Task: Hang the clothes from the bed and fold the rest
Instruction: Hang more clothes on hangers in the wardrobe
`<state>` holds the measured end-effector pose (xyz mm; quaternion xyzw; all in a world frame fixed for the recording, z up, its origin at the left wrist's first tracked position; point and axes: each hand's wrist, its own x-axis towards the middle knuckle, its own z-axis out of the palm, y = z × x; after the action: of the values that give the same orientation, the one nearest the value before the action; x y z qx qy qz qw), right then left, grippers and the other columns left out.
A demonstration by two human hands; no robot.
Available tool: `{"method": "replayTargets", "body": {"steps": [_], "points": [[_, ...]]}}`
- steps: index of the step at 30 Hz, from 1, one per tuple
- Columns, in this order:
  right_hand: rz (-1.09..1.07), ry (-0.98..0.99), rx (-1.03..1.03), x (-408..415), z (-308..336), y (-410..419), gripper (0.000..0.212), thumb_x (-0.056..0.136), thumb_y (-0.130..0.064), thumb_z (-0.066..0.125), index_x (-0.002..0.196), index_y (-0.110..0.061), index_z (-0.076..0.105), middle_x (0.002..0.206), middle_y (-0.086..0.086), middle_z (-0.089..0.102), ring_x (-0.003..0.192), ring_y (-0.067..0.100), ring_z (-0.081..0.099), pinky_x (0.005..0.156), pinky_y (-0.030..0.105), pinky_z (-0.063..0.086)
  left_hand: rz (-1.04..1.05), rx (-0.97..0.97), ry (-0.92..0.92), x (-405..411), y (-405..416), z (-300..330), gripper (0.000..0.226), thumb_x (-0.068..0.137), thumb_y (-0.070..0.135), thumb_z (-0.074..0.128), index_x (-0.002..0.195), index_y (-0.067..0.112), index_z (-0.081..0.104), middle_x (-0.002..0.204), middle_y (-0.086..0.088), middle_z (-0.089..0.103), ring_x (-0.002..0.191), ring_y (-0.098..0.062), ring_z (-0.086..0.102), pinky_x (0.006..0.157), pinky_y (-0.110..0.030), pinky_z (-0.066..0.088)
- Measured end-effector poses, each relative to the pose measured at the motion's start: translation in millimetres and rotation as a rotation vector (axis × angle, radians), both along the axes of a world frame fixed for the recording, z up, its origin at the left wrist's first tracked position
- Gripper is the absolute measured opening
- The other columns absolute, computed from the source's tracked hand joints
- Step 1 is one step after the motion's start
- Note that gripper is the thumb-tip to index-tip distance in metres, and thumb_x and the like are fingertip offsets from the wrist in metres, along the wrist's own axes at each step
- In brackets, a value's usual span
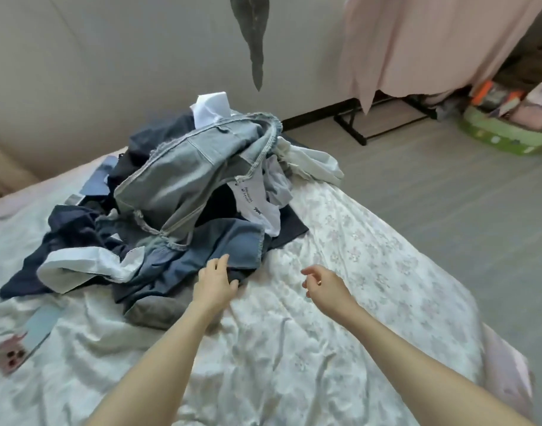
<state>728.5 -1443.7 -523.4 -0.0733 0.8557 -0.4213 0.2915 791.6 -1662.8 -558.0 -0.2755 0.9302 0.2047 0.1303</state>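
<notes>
A heap of clothes lies on the bed (340,302): a light grey denim garment (186,182) on top, a blue denim piece (208,253) at the near edge, dark navy items (67,235), white pieces (88,265) and a grey item (159,312) at the front. My left hand (216,281) reaches to the near edge of the blue denim piece, fingers extended and touching it. My right hand (323,282) hovers over the floral sheet to the right of the heap, fingers loosely curled, holding nothing.
A pink phone (10,356) and a pale blue flat item (44,329) lie on the bed at the left. A black garment rack (352,124) with pink fabric (423,41) stands at the back right. A green basket (503,135) sits on the floor.
</notes>
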Motion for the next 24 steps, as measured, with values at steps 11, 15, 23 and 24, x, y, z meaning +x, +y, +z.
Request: {"method": "replayTargets", "body": {"steps": [11, 15, 23, 24], "points": [[-0.06, -0.109, -0.008, -54, -107, -46, 0.026, 0.096, -0.017, 0.033, 0.112, -0.025, 0.053, 0.092, -0.008, 0.058, 0.082, 0.012, 0.06, 0.054, 0.019, 0.04, 0.044, -0.074, 0.286, -96, -46, -114, 0.022, 0.094, 0.019, 0.047, 0.11, 0.015, 0.062, 0.121, -0.012, 0.06, 0.11, -0.034, 0.053, 0.087, -0.039, 0.041], [-0.194, -0.198, -0.122, -59, -99, -60, 0.025, 0.098, -0.015, 0.036, 0.117, -0.015, 0.053, 0.091, -0.002, 0.06, 0.076, 0.009, 0.059, 0.067, 0.022, 0.048, 0.121, 0.137, 0.437, -76, -50, -108, 0.019, 0.093, 0.02, 0.052, 0.107, 0.01, 0.059, 0.113, -0.011, 0.059, 0.105, -0.034, 0.053, 0.089, -0.039, 0.038], [-0.177, -0.293, -0.177, -52, -108, -93, 0.027, 0.097, -0.015, 0.039, 0.122, -0.013, 0.049, 0.103, 0.003, 0.057, 0.076, 0.011, 0.057, 0.067, 0.022, 0.048, -0.012, -0.302, 0.145, -68, -52, -137, 0.052, 0.088, 0.035, 0.055, 0.135, 0.018, 0.04, 0.135, -0.004, 0.044, 0.127, -0.024, 0.037, 0.104, -0.039, 0.025], [-0.162, -0.277, -0.166, -52, -112, -94, 0.027, 0.097, -0.015, 0.039, 0.122, -0.014, 0.049, 0.106, 0.004, 0.057, 0.077, 0.009, 0.057, 0.066, 0.021, 0.048, 0.043, -0.275, 0.256, -74, -48, -139, 0.036, 0.09, 0.029, 0.052, 0.124, 0.017, 0.052, 0.124, -0.004, 0.054, 0.117, -0.024, 0.046, 0.096, -0.035, 0.032]]}}
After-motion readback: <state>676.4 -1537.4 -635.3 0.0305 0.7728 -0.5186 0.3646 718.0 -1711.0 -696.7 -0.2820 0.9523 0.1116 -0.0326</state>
